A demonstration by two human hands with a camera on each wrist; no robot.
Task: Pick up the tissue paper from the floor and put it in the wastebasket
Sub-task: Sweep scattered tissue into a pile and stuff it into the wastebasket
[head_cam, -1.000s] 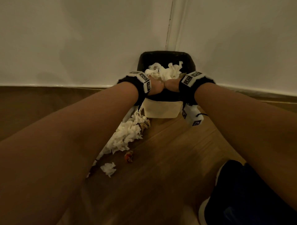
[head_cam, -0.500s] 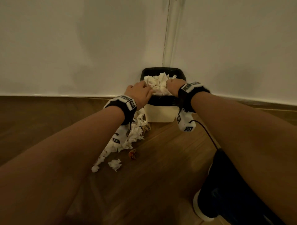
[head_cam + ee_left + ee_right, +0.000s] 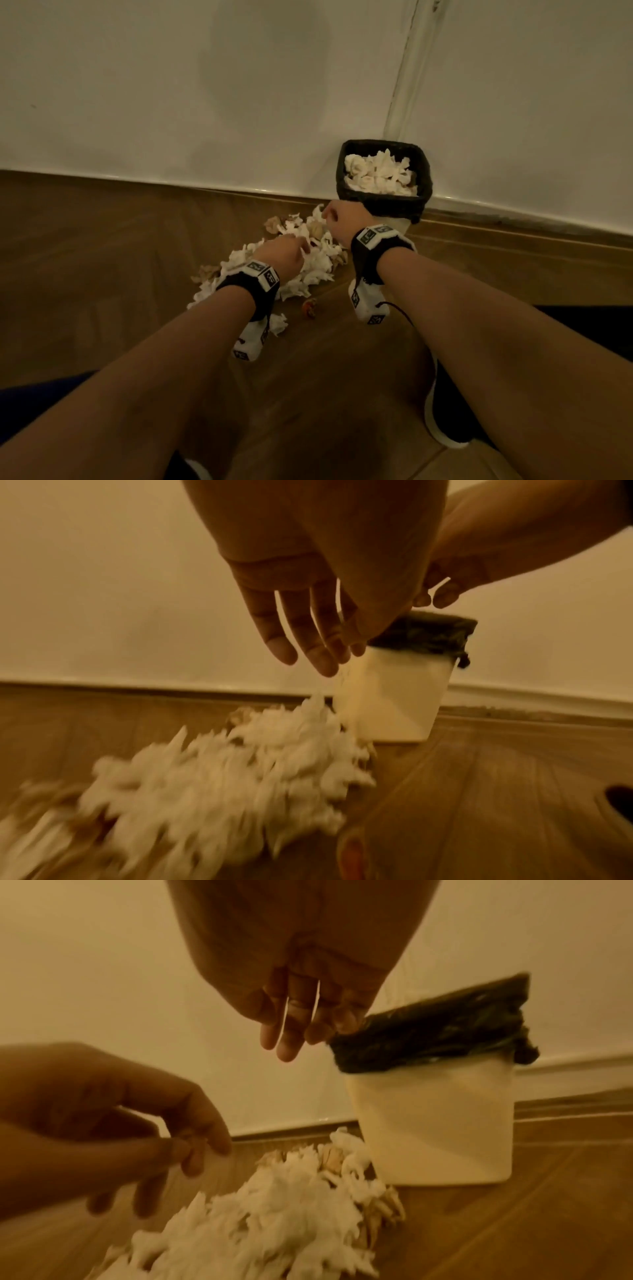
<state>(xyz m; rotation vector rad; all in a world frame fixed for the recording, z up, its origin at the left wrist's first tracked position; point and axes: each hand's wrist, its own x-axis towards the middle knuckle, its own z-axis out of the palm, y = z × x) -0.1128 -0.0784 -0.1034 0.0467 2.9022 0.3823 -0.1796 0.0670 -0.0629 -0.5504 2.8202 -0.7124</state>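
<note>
Head view: both hands, left hand (image 3: 286, 255) and right hand (image 3: 342, 221), hover with relaxed, empty fingers (image 3: 291, 639) over tissue paper (image 3: 308, 263); probably light, soft, crushable, best scooped from underneath in bunches.

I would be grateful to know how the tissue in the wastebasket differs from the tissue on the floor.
The tissue in the wastebasket sits packed inside the black-lined rim; the tissue on the floor sprawls in a long loose heap. The floor heap includes brownish scraps, while the binned tissue looks mostly white. Both are crumpled.
</note>
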